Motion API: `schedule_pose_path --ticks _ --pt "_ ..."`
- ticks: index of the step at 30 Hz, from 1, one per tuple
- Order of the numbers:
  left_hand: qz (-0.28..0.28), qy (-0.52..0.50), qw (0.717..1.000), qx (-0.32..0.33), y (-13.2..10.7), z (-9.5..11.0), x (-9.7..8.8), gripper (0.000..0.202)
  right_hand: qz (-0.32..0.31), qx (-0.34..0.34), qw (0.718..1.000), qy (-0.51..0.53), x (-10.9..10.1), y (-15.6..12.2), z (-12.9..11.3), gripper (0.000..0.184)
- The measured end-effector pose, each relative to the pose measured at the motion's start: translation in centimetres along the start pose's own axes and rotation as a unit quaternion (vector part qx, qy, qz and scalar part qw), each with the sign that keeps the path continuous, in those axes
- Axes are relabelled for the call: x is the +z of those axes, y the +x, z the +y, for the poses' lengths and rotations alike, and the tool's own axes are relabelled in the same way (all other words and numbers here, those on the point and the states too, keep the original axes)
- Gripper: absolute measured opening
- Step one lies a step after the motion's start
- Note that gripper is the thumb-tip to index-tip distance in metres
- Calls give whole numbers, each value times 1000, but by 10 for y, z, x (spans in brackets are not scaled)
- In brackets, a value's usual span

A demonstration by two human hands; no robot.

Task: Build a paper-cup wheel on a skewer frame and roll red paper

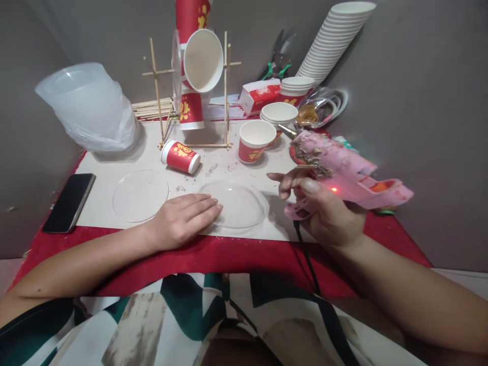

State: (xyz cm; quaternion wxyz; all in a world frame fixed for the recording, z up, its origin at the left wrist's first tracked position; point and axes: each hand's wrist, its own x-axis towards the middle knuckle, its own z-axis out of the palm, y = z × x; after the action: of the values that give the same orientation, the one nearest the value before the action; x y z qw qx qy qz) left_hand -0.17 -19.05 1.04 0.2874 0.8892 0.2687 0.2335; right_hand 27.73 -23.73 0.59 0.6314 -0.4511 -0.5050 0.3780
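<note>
My right hand (pixel 331 213) is wrapped round the handle of a pink hot glue gun (pixel 354 162), its nozzle pointing up and left and a red light glowing on its side. Dried residue clings to its barrel. A black cord hangs from the handle. My left hand (pixel 186 218) lies flat, fingers stretched out, with the fingertips at the left edge of a clear round plastic lid (pixel 244 206). To its left rests a flat clear disc (pixel 140 195). A red paper cup (pixel 181 156) lies on its side just beyond the left hand.
A frame of thin sticks (pixel 156 91) holds several red cups (pixel 190 109) at the back. Clear plastic containers in a bag (pixel 95 117) stand left, above a phone (pixel 69 202). Cups (pixel 256 140), a tall cup stack (pixel 333 40), pliers (pixel 280 58) and rubber bands (pixel 308 116) sit back right.
</note>
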Motion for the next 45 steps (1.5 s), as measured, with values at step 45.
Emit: schedule_pose_path --ticks 45 --pt "-163 261 951 36 56 -24 25 88 -25 25 999 -31 -1 -4 8 32"
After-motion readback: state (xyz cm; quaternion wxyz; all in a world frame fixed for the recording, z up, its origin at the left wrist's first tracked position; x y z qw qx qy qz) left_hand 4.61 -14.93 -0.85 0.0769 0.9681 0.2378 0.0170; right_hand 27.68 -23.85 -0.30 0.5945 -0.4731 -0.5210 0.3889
